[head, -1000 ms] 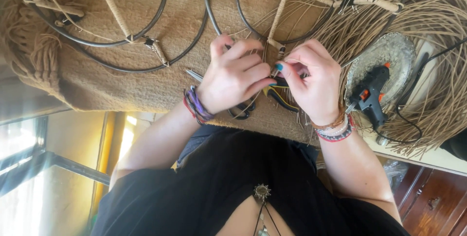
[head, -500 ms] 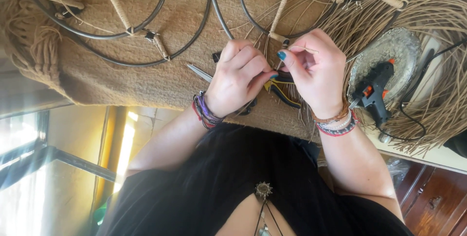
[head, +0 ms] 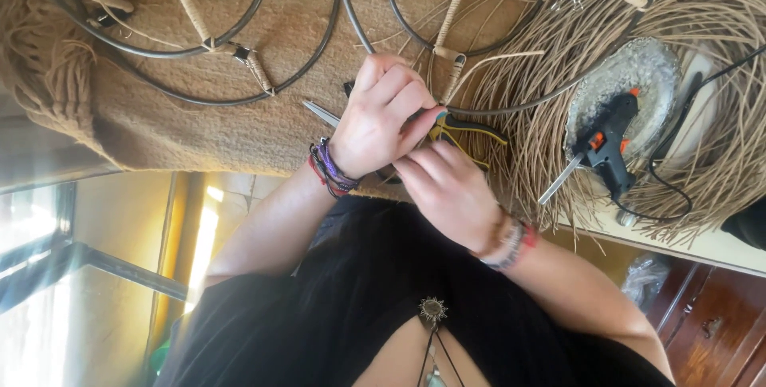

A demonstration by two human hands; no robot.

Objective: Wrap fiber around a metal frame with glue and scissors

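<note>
— Head view: what was seen at the far left?

— A brown cloth (head: 199, 128) with a fringe was spread over the table, and a metal hoop (head: 239, 100) bound with cord was laid on it.

— And the left hand (head: 375, 120)?

— It was clenched over the pliers (head: 471, 130). Their metal tip was seen sticking out at its left, and the yellow and black handles at its right. Bracelets (head: 329, 167) were worn at the wrist.

— The right hand (head: 451, 191)?

— It was pressed against the left hand from below, fingers curled. Whether anything was gripped in them could not be told.

— Where were the pliers placed?

— On the cloth, just beside a second hoop (head: 375, 44) and a loose cord end (head: 511, 57).

— Further right?

— A bundle of thin cane strands (head: 718, 12) was piled there. A silver plate (head: 630, 64) was set on it, and a black glue gun (head: 610, 144) was laid on the plate, well apart from both hands.
</note>
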